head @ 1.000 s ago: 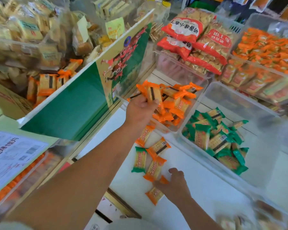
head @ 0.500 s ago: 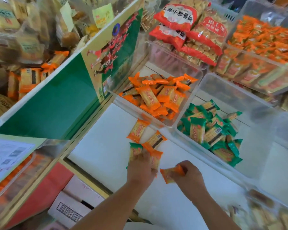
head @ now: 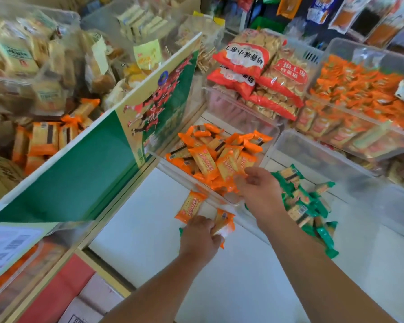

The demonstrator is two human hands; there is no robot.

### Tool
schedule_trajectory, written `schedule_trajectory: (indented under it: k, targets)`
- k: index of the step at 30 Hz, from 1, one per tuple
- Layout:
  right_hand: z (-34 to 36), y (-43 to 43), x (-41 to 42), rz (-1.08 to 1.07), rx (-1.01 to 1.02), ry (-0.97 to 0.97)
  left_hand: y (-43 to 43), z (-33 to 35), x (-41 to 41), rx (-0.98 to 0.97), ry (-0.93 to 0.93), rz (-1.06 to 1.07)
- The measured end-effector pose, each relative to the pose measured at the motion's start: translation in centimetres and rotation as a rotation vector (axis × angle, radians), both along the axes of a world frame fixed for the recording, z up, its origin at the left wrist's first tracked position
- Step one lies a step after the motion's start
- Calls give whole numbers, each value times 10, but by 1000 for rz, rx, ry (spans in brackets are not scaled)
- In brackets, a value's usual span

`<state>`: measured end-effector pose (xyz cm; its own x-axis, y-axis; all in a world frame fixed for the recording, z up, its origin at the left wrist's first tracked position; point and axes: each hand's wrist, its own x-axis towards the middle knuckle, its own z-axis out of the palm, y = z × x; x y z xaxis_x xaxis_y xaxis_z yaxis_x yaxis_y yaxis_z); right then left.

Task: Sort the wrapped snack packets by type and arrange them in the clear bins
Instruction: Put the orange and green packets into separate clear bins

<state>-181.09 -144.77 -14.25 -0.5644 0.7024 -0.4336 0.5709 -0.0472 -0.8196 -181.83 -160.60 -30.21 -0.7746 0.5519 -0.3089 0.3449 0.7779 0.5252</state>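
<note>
Head view: a person's two bare forearms reach out over a white shelf top (head: 145, 229) in a snack shop. Nearest the camera, the left hand (head: 200, 237) rests knuckles-up on a small cluster of loose packets. Its fingers are curled round an orange packet (head: 224, 220), and the edge of a green packet (head: 180, 230) shows from under the hand. Just beyond the knuckles, a second orange packet (head: 192, 206) lies flat on the shelf top, close in front of a clear bin (head: 187, 177).

Farther out, the right hand (head: 260, 191) hovers at the near rim of that bin, which is heaped with orange packets (head: 210, 157). The fingers point left and are loosely bent over a blurred orange wrapper (head: 231, 186) at the rim; it cannot be told whether they hold it. To the right of that bin, a larger clear bin (head: 324, 157) holds a pile of green packets (head: 306, 206), partly hidden by the right forearm.

Behind the two bins, red bags of small round biscuits (head: 250, 66) are stacked in another container. To their right is a bin crammed with orange wrappers (head: 359, 94). On the left a green carton flap (head: 75, 173) tilts upward, with orange-ended packs (head: 44, 138) and clear-wrapped pastries (head: 16, 54) beyond it.
</note>
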Motion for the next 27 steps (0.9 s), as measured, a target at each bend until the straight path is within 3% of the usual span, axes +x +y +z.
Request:
schedule_trajectory:
  k: [3, 9, 14, 17, 20, 23, 27]
  targets:
    - [-4, -1, 16, -8, 40, 32, 13, -1, 3, -80, -113, 100]
    - [-18, -16, 57, -34, 114, 132, 17, -8, 14, -230, -102, 94]
    - [-73, -43, 87, 10, 1, -102, -2, -8, 7, -124, -182, 96]
    - [-115, -59, 96, 64, -64, -360, -27, -8, -7, -86, 24, 47]
    - [-139, -62, 90, 60, -35, -416, -41, -5, -29, -136, 152, 33]
    - [-151, -57, 76, 79, 19, -446, -39, -8, -44, -206, -11, 49]
    - [-153, -54, 67, -44, -116, -386, -25, -11, -37, -58, -81, 175]
